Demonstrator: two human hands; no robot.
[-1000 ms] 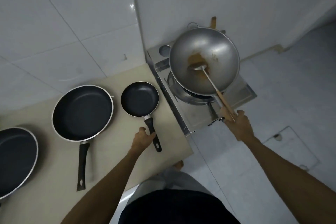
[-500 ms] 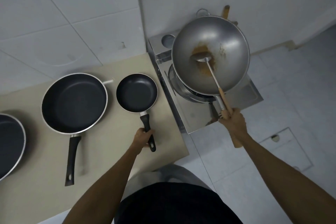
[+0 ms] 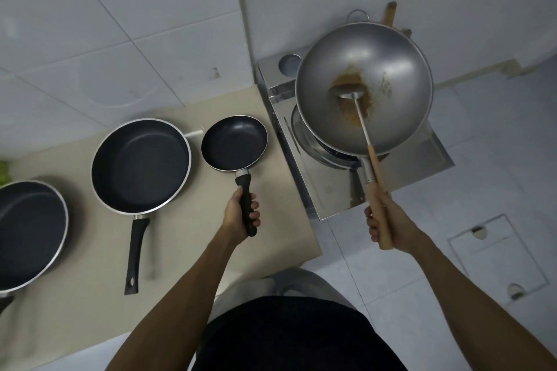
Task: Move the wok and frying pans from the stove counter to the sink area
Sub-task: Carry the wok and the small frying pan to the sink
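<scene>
A steel wok [image 3: 388, 75] with brown residue hangs above the burner of a steel stove [image 3: 328, 187]. A metal spatula [image 3: 351, 96] lies inside it. My right hand [image 3: 388, 223] grips the wok's wooden handle together with the spatula's shaft. A small black frying pan [image 3: 234, 143] is at the counter's right end, and my left hand [image 3: 241, 215] is closed on its black handle. A larger black frying pan [image 3: 141, 166] rests beside it on the beige counter [image 3: 187, 250]. A third black pan [image 3: 28, 232] is cut off at the left edge.
White tiled wall runs behind the counter and stove. The floor to the right is pale tile with a square hatch [image 3: 497, 259]. A wooden handle [image 3: 390, 13] and a metal loop stick out behind the wok. Something green [image 3: 3, 172] shows at the far left.
My right hand has slid further onto the wok handle and the wok is lifted off the burner. My left hand has closed fully around the small pan's handle.
</scene>
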